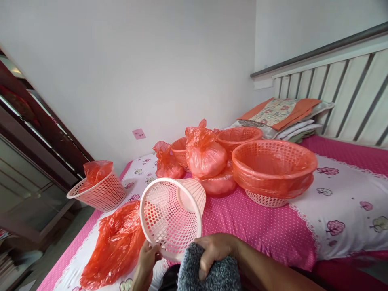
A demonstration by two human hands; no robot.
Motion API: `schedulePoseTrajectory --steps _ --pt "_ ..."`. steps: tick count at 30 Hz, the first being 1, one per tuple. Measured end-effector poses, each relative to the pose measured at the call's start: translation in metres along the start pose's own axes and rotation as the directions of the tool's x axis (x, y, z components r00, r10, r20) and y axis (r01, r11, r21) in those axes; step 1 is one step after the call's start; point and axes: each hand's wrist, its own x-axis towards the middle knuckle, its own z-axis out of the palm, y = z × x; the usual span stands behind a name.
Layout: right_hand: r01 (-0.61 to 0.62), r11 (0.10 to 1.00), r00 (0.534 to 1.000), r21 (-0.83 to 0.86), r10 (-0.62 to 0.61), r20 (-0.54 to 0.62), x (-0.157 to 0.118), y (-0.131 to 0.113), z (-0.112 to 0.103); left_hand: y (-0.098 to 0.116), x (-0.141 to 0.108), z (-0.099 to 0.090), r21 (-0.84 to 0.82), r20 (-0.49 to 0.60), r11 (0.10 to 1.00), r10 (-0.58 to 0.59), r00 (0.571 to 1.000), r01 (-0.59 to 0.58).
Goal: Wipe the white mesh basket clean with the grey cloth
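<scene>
A pale pink mesh basket (198, 194) lies tilted on its side in front of me, its round mouth turned toward me. My left hand (147, 258) grips the lower left of its rim, thumb on the inside. My right hand (216, 250) is closed around a fuzzy dark grey cloth (209, 275), close by the rim's lower right; whether the cloth touches the rim I cannot tell. Left of the basket, a loose red plastic bag (115, 246) is spread on the bed, partly hidden behind the rim.
A basket (106, 194) holding a red bag stands at the bed's left edge. On the right, a basket lined with red plastic (274, 178) stands before another lined basket (239, 135). Knotted red bags (206, 155) fill the middle back. Folded bedding (279, 113) lies by the headboard (342, 89).
</scene>
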Motion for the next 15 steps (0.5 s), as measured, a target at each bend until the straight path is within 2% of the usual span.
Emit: schedulePoseTrajectory --steps 2,4,6,8,11,12,13,14,15 --pt "-0.016 0.994 0.999 -0.105 0.021 0.049 0.008 0.006 -0.005 0.002 0.014 -0.007 0.027 -0.076 0.998 0.059 0.995 -0.057" --pt "-0.053 0.923 0.998 -0.382 0.060 0.005 0.016 0.012 -0.006 0.007 0.024 -0.011 0.050 -0.112 0.994 0.103 0.988 -0.098" --pt "-0.124 0.733 0.992 -0.669 0.096 -0.079 0.024 0.021 -0.006 0.012 0.027 -0.012 0.068 -0.140 0.990 0.134 0.981 -0.126" --pt "-0.197 0.522 0.980 -0.830 0.119 -0.158 0.033 0.034 -0.004 0.021 0.020 -0.009 0.081 -0.178 0.986 0.155 0.972 -0.142" --pt "-0.319 0.296 0.948 -0.900 0.115 -0.298 0.046 0.057 -0.005 0.042 -0.010 0.004 0.054 -0.184 0.988 0.150 0.971 -0.143" --pt "-0.367 0.252 0.930 -0.895 0.115 -0.349 0.050 0.065 -0.006 0.052 -0.023 0.011 -0.014 -0.161 0.994 0.101 0.982 -0.105" --pt "-0.412 0.234 0.911 -0.881 0.122 -0.394 0.054 0.073 -0.008 0.062 -0.036 0.018 -0.132 -0.080 0.987 0.083 0.993 -0.093" --pt "-0.437 0.271 0.900 -0.858 0.120 -0.420 0.058 0.080 -0.011 0.072 -0.048 0.026 -0.230 0.045 0.970 0.096 0.994 -0.083" --pt "-0.436 0.354 0.898 -0.827 0.104 -0.429 0.061 0.086 -0.014 0.080 -0.059 0.033 -0.276 0.093 0.957 0.116 0.989 -0.086"
